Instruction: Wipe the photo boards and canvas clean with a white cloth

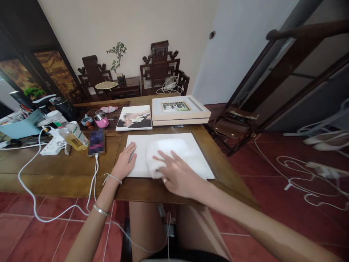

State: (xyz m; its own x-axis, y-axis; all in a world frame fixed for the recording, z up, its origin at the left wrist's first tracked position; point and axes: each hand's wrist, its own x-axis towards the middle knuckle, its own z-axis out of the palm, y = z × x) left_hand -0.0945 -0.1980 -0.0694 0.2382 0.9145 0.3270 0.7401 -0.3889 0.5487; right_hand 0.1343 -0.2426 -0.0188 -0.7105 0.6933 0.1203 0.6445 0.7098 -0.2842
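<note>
A white flat board (191,145) lies on the wooden table (68,171) in front of me. On it rests a white cloth (166,153), bunched up near the middle. My right hand (176,173) lies flat on the cloth with fingers spread. The fingers of my left hand (125,162) are stretched out, pressing flat on the board's left edge. Neither hand grips anything.
Behind the board lie a canvas picture (135,118) and stacked picture frames (180,109). To the left are a phone (96,142) on a white cable, a bottle (74,137), a power strip (51,145) and a pink cup (100,120). Cables trail over the red floor (300,178) at the right.
</note>
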